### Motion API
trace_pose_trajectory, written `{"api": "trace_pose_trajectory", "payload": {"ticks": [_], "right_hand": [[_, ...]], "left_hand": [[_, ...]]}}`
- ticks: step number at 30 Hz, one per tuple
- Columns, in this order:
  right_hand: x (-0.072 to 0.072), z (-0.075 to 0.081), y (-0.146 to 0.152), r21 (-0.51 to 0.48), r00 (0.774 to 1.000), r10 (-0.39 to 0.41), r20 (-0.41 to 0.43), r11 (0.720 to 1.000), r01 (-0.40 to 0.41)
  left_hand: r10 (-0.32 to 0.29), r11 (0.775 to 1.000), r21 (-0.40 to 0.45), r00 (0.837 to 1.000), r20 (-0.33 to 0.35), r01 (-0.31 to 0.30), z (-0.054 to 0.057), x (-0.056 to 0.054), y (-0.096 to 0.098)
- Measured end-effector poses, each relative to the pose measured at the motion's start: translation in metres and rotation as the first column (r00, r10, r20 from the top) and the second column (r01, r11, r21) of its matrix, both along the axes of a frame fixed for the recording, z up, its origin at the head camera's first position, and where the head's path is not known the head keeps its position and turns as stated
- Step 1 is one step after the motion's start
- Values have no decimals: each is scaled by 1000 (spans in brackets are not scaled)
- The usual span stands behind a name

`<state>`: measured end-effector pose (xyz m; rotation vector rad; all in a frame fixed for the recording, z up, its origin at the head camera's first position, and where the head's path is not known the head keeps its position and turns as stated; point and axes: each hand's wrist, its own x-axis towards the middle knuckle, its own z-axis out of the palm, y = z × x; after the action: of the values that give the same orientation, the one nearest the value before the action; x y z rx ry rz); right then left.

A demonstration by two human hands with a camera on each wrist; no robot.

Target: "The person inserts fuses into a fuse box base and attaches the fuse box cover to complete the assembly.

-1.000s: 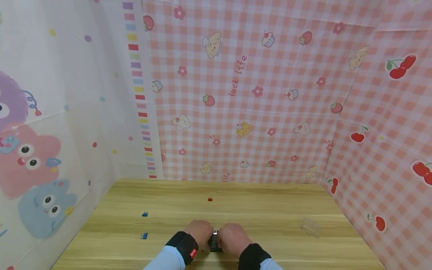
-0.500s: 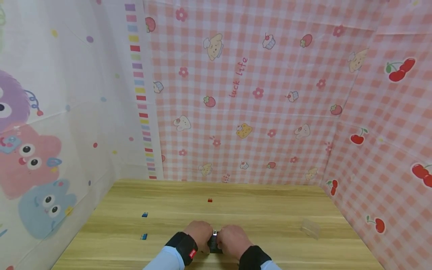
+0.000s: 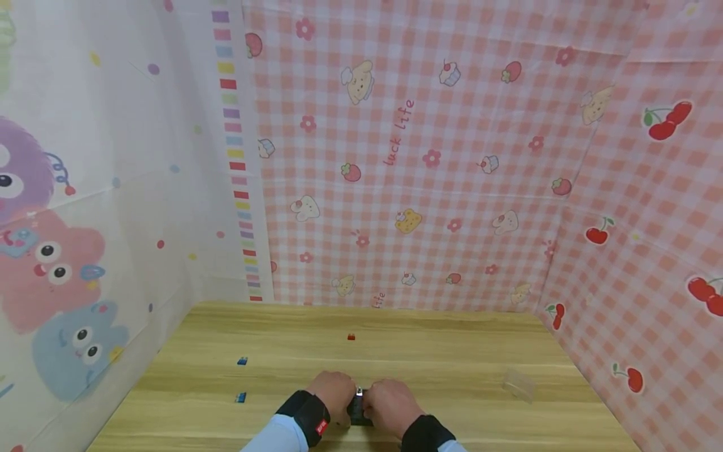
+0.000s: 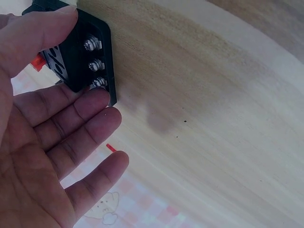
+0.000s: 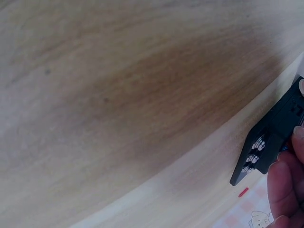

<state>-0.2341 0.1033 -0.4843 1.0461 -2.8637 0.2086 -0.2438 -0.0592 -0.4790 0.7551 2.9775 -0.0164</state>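
Observation:
In the middle of the near table, both hands are at a black block with screw terminals [image 3: 358, 413]. My left hand [image 3: 332, 395] pinches its left side between thumb and index finger; in the left wrist view the other fingers extend past the block [image 4: 72, 64]. Silver screws [image 4: 96, 65] line one end, and a red part [image 4: 38, 61] shows beside the thumb. My right hand [image 3: 390, 403] grips the block's right side; the right wrist view catches only its fingertips [image 5: 282, 183] at the frame edge, against the block [image 5: 278, 118]. Its palm is out of sight.
Two small blue pieces [image 3: 241, 397] lie to the left on the wooden table [image 3: 440, 351]. A small red piece [image 3: 351, 337] lies farther back. To the right is a clear plastic tray or lid [image 3: 518, 384]. Patterned cloth [image 3: 418, 188] encloses the back and sides.
Both hands stay on the block with almost no visible movement. The whole head view shifts very slightly downward in the frame.

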Motion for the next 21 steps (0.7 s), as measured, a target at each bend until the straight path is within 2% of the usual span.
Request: {"api": "trace_pose_trajectory", "payload": {"ticks": [12, 21], "right_hand": [[4, -2, -1, -8, 999, -47, -15, 999, 47], [3, 0, -1, -8, 999, -53, 10, 999, 54]], "left_hand": [[1, 999, -36, 1000, 5, -1, 7, 4, 0], [-8, 999, -38, 1000, 20, 9, 8, 1, -1]]}}
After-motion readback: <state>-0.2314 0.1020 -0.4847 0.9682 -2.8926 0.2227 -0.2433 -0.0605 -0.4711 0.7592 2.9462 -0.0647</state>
